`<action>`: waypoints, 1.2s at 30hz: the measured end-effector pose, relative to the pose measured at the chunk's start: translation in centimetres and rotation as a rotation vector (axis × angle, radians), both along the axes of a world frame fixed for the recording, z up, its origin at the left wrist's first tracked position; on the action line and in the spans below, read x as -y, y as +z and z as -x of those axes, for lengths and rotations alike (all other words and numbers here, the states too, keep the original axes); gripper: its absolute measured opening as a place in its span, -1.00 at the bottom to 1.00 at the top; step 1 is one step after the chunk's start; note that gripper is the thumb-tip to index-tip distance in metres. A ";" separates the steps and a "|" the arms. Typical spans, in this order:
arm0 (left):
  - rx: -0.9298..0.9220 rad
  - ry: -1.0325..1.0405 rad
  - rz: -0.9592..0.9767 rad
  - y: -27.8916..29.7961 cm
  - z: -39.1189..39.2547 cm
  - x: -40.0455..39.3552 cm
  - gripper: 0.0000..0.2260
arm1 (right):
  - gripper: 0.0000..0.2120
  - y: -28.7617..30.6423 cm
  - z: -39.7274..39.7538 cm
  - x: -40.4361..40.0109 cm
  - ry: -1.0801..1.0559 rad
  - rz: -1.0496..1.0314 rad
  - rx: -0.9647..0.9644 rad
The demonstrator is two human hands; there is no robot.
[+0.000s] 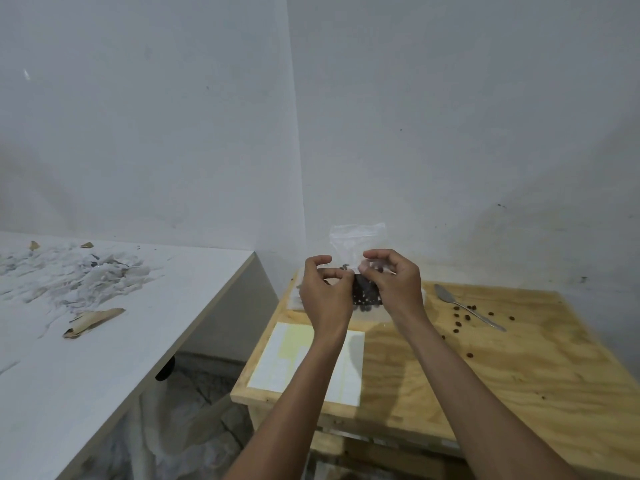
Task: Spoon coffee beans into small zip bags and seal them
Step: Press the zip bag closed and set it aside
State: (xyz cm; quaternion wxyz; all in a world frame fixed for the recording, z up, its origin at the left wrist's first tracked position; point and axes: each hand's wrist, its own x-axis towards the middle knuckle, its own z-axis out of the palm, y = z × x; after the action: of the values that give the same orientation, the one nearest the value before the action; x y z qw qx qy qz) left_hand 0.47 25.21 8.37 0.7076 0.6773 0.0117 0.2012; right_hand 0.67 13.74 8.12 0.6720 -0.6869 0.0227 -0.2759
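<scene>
I hold a small clear zip bag (356, 239) upright above the far end of the wooden table (502, 368). Dark coffee beans (365, 296) fill its lower part between my hands. My left hand (323, 294) pinches the bag's left side and my right hand (394, 284) pinches its right side, fingertips nearly meeting at the middle. The bag's top stands free above my fingers. A metal spoon (465, 306) lies on the table to the right, with several loose beans (465, 315) scattered around it.
A white and pale yellow sheet (277, 365) lies on the table's near left part. More clear plastic (294, 299) lies behind my left hand. A white counter (86, 358) on the left carries shredded paper (76, 275) and brown scraps. Walls stand close behind.
</scene>
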 end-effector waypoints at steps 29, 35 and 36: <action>0.013 -0.387 0.045 -1.6 -2.3 0.0 -0.65 | -0.67 -1.1 0.2 2.2 0.074 0.098 -0.070; -0.091 -0.367 0.040 -4.6 -4.2 -2.5 -0.69 | -0.74 -3.8 -0.9 1.9 0.119 0.114 -0.192; -0.104 -0.350 0.031 -5.3 -4.8 -3.0 -0.68 | -0.73 -4.3 -1.4 1.7 0.151 0.127 -0.245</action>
State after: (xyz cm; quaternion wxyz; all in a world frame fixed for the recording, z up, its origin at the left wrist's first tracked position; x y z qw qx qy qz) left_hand 5.22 28.25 3.08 0.7406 0.6675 -0.0665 0.0393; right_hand 2.04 12.02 3.79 0.6381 -0.7564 0.0352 -0.1397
